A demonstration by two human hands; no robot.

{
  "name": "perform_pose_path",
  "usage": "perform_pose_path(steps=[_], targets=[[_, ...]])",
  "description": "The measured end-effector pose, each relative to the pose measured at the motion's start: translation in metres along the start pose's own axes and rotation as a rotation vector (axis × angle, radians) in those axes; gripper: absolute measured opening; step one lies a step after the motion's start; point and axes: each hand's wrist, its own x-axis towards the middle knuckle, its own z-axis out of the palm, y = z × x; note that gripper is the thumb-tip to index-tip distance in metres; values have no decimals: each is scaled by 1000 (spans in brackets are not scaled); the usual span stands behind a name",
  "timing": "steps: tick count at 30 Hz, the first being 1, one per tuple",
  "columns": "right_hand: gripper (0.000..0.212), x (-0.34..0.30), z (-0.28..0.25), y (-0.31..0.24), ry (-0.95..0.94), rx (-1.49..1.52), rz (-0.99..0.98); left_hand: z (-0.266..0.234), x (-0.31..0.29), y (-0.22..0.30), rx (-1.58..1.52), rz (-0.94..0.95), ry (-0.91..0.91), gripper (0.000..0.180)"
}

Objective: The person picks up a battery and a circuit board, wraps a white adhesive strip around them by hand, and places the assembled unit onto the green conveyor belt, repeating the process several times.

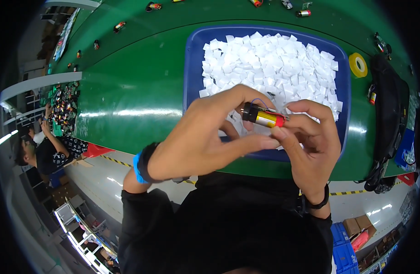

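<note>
Right hand (317, 137) pinches the red end of that wired cylinder (266, 119) over the blue tray (190, 77); left hand (196, 123) curls round, can't tell if touching. I'd go easy, keep that blue wire (259, 99) unsnagged.

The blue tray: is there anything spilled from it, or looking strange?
Nothing stands out. The white pieces lie in a loose heap, but every one I can see is inside the blue tray. The left hand and right hand hide part of its near side.
</note>
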Motion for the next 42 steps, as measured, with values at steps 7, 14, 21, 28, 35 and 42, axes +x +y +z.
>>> perform_pose_path(steps=[7,14,21,28,35,42], targets=[[42,4,-4,-18,-28,-216,-146,-117,124,-20,314,-13,-6,38],[36,-1,-20,-17,-45,-400,-76,-243,239,-121,1330,433,621,45],[29,-1,-18,-15,-94,-362,-73,-291,224,-109,1525,103,419,39],[34,8,14,-4,-303,-181,-36,-111,87,-19,96,73,439,24],[52,1,54,21,-171,35,-70,2,-5,-15,-429,107,559,21],[49,2,54,30,80,265,-23,39,-29,-17,-589,107,549,27]])
